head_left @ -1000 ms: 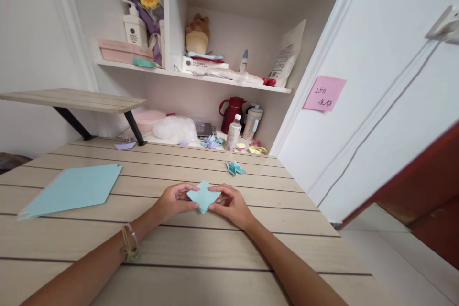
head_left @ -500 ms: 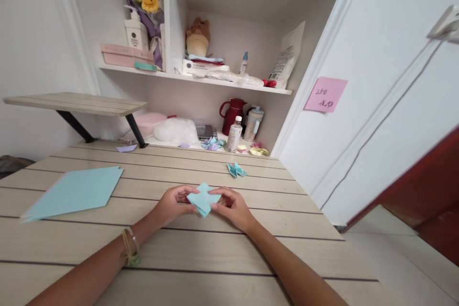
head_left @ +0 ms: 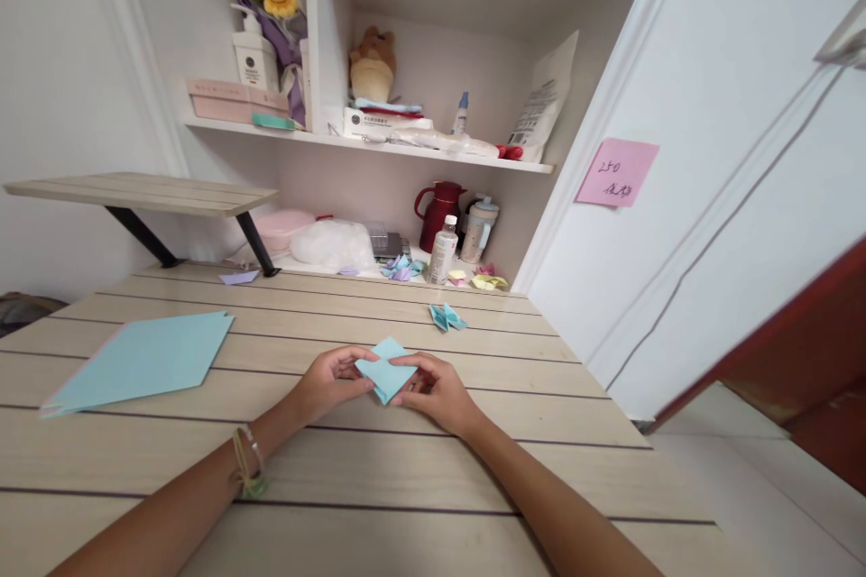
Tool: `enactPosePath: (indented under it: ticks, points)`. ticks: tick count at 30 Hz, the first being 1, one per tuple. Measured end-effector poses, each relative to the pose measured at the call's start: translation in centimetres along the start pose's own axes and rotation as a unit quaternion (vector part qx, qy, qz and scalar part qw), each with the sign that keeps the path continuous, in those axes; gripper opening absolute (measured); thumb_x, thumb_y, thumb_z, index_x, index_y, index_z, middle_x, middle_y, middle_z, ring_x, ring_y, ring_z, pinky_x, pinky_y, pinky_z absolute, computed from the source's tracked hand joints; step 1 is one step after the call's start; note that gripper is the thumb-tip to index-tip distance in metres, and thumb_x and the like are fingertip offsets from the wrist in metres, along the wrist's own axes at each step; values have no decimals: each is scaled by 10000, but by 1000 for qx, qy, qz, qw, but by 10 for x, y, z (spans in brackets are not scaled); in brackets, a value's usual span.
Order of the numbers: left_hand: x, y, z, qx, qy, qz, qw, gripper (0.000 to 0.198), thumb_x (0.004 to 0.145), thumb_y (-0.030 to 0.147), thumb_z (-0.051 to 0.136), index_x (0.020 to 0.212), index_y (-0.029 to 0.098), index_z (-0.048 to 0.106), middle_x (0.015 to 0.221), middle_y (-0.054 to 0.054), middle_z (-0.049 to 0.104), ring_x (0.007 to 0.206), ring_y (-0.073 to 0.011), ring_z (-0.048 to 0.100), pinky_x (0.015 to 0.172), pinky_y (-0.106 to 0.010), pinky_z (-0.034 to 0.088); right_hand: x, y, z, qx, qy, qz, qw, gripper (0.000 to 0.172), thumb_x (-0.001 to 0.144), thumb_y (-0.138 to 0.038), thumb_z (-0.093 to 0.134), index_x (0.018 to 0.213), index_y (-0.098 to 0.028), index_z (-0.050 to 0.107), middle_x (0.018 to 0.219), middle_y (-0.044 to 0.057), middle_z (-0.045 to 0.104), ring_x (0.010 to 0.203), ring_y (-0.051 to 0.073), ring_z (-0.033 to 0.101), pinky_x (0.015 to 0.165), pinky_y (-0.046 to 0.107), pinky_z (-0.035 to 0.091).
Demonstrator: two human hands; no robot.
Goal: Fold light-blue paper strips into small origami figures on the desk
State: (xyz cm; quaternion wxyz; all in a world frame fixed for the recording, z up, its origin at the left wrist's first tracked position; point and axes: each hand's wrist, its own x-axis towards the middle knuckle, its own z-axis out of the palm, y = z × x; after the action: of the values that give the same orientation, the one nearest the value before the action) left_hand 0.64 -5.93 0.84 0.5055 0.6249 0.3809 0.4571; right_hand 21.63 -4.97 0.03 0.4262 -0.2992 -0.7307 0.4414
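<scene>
A small folded light-blue paper (head_left: pixel 384 370) is held just above the wooden table (head_left: pixel 338 469) between both hands. My left hand (head_left: pixel 326 383) pinches its left edge with fingers curled. My right hand (head_left: pixel 433 392) pinches its right side, fingertips pressed on the fold. A bracelet circles my left wrist. A stack of light-blue paper sheets (head_left: pixel 139 359) lies flat to the left, well apart from the hands. A small finished blue folded piece (head_left: pixel 445 317) rests on the table beyond my right hand.
At the back stand a red jug (head_left: pixel 437 215), a small bottle (head_left: pixel 442 251), a mug (head_left: pixel 477 230) and several coloured folded papers (head_left: pixel 400 269). A raised wooden shelf (head_left: pixel 142 191) juts out at left. A white door with a pink note (head_left: pixel 615 173) stands at right.
The paper has been turned and folded a little between the fingers; both hands stay in the same place. The view has shifted slightly.
</scene>
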Motion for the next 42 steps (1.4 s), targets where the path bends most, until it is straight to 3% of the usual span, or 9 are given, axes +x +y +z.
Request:
enactPosePath:
  ticks: [11,14,17,21,24,29,32,38,42]
  points:
    - [0,-5,-2,6,8,-2,1000,240,610,232,726,815,118,673,771,-58,691,709,-174,626,660,-271,491,-1,-4,-1,7,15,15,1000,347,625,-339,714,953,-240,658,889,39,600,611,116,542,517,225,441]
    - [0,-6,-3,13,22,-9,1000,280,560,227,757,813,126,689,777,-59,709,719,-195,639,676,-293,506,1,-2,-3,34,37,6,999,207,674,-358,673,838,-235,698,906,51,631,755,167,579,632,275,472]
    - [0,-3,-1,28,60,-2,998,173,584,251,740,718,145,710,804,-56,719,761,-206,645,732,-295,502,3,-1,-5,90,64,6,994,162,658,-365,684,726,-221,707,892,51,652,874,205,578,765,328,457]
    - [0,1,4,39,97,-11,994,127,610,277,718,652,159,700,751,-42,724,733,-207,651,714,-289,505,5,1,-2,159,112,67,979,208,622,-377,707,660,-176,669,767,42,661,724,180,589,670,305,467]
    - [1,2,7,4,95,-19,995,201,569,249,748,727,148,675,739,-42,721,703,-196,655,698,-294,508,6,4,1,184,162,98,964,243,610,-369,719,678,-159,615,625,6,620,574,128,545,555,255,440]
    - [1,2,9,-13,74,-43,996,337,601,268,731,890,131,628,726,-55,715,676,-184,657,690,-299,500,6,6,5,170,195,93,962,299,588,-373,728,719,-164,560,574,-15,584,517,108,509,496,226,407]
    - [0,2,12,14,48,-54,997,391,616,293,716,957,129,616,717,-49,709,670,-183,655,656,-279,499,5,5,7,147,188,91,967,322,588,-380,723,759,-168,552,582,-15,589,510,110,510,488,226,404]
    - [-1,2,15,87,26,-52,994,223,636,327,686,761,144,667,706,-46,706,677,-193,651,642,-259,493,3,-2,10,136,154,97,974,403,609,-355,711,922,-181,526,648,-5,619,558,131,549,530,242,427]
    - [-1,1,15,84,12,-40,996,215,649,335,670,759,150,668,750,-54,708,697,-199,649,655,-268,493,2,-4,12,85,123,111,983,512,582,-326,734,1020,-201,499,638,-13,630,526,139,542,483,237,405]
